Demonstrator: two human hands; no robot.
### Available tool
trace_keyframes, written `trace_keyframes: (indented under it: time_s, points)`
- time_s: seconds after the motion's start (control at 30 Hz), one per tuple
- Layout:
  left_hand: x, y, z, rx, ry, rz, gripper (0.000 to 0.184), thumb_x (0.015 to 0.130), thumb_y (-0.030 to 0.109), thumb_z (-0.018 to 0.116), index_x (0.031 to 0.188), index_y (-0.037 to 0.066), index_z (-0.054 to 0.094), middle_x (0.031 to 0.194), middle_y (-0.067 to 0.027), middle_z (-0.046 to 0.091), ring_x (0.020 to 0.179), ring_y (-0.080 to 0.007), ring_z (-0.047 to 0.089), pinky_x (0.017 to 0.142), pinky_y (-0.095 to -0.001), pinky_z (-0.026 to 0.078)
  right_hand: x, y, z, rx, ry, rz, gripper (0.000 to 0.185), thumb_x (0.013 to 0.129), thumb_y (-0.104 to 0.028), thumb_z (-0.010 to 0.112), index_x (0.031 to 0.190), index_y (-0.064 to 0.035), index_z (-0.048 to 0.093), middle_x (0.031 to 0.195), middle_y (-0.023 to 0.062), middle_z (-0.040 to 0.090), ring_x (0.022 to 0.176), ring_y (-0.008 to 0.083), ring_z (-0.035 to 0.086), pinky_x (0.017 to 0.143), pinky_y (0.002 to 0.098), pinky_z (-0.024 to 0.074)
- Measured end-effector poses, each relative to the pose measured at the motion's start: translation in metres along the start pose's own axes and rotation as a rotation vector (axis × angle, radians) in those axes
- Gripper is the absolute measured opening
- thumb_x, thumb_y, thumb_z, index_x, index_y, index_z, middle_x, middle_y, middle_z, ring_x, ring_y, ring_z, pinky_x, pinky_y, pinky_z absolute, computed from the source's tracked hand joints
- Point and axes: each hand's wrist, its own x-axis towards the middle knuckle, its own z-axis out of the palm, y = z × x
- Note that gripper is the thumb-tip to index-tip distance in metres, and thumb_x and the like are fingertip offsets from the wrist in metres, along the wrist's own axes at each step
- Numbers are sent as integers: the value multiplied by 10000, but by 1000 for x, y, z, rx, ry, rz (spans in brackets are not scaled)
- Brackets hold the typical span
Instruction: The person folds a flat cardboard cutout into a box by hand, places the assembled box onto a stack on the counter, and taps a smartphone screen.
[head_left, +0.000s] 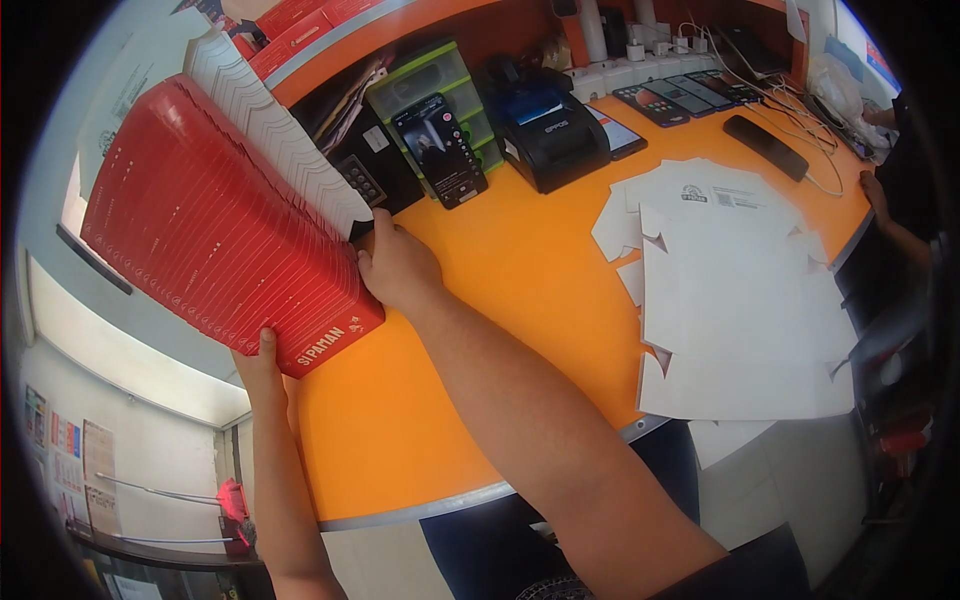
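Holding a thick stack of red cardboard between both hands, a person stands at an orange counter. The stack is at the counter's left end, tilted, with its many layers fanned into thin lines across the red face. White lettering near its lower corner reads "SI PAMAN". Behind the red face, layered white cardboard shows rippled edges. Whether the stack's lower end touches the counter is hard to tell.

The left hand grips the stack's lower edge, thumb pressed on the red face, its other fingers mostly hidden. The right hand is curled round the right side, thumb and fingers close against the edge; the forearm crosses above the counter.

On the right of the counter lies a pile of white sheets, notched along the sides, with small dark print near the top; the pile overhangs the front edge. At the back, a lit phone leans before green-framed drawers. To its right sits a black printer marked "EPPOS". Further right are several phones in a row and, nearer, a dark phone attached to a white cable. At the far right, another person's hand is by the counter's edge.
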Motion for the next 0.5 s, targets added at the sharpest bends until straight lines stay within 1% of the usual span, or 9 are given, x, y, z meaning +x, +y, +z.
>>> trace_keyframes:
  time_s: [0.17, 0.5]
  points:
    - [0, 2, 0, -6, -6, 9, 961, 900, 559, 707, 1533, 1, 247, 1459, -167, 460, 1341, -282, 466, 1140, -408, 376, -1, -1, -2, -3, -9, 4, 569, 925, -232, 627, 1411, -53, 391, 1185, 242, 653, 1102, 430, 639, 941, 511, 512]
    - [-1, 2, 0, -6, -24, 24, 924, 924, 537, 689, 1531, -2, 247, 1456, -171, 461, 1341, -282, 466, 1138, -410, 379, 1, 0, 1, -8, 2, 0, 563, 923, -233, 629, 1403, -53, 397, 1170, 240, 657, 1090, 430, 643, 929, 515, 515]
